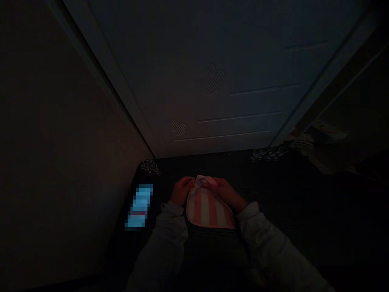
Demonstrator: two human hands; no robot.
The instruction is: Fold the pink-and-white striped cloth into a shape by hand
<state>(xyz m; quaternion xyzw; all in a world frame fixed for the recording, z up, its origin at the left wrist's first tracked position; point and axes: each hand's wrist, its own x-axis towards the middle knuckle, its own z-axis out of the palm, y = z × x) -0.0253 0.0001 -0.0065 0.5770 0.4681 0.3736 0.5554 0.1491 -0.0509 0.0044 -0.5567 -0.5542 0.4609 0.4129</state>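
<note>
Dimly lit, both hands (pixel 182 188) (pixel 223 190) hold striped cloth (pixel 206 209) over a dark table (pixel 261 178) by panelling (pixel 158 61).

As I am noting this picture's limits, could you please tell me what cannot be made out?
All in the head view:
How the left hand and right hand touch the striped cloth: dim light and the hands hide it.
What the bright blue patch shows: pixelation hides it.
Ring-like things: too small and dark to identify.
The sleeves: cut off by the bottom edge.
</note>
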